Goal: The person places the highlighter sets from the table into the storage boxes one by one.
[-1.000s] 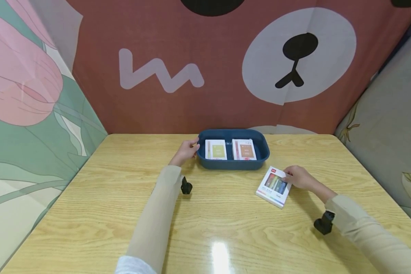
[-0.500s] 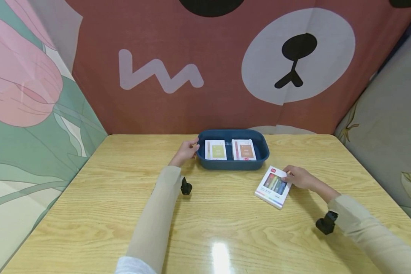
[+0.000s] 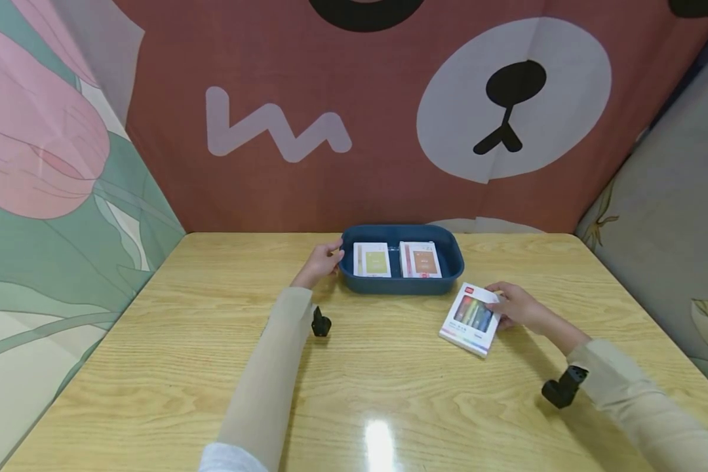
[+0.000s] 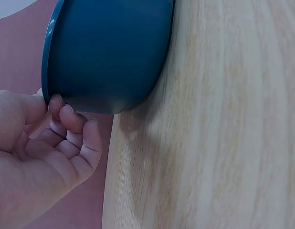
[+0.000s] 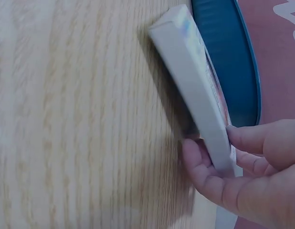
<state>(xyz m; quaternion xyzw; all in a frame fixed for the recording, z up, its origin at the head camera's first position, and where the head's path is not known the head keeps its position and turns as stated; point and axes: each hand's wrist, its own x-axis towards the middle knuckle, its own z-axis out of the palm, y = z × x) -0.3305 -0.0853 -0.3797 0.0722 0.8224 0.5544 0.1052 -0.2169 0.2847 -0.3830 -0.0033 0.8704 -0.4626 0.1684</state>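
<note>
My left hand (image 3: 320, 262) pinches the left end of a blue plastic tub (image 3: 398, 286), its thumb and fingertips at the rim (image 4: 48, 52) in the left wrist view. Two white boxes lie side by side in the tub, one with a yellow-green panel (image 3: 376, 262), the other with an orange panel (image 3: 425, 261). Right of the tub, my right hand (image 3: 520, 308) holds a white crayon box (image 3: 466, 331) by its right edge, coloured sticks showing through its window. In the right wrist view the thumb is on the box's face, fingers (image 5: 205, 179) reach under it, and the box stands tilted above its shadow.
The wooden table (image 3: 354, 367) runs back to a reddish-brown cloth (image 3: 271, 190) with a bear face, close behind the tub. Patterned cloths hang on the left (image 3: 53, 262) and right (image 3: 672, 229). Small black cameras sit at both wrists.
My right fingers have slid further under the crayon box, and its edge near the hand has come up slightly. The left hand and the tub have stayed in place.
</note>
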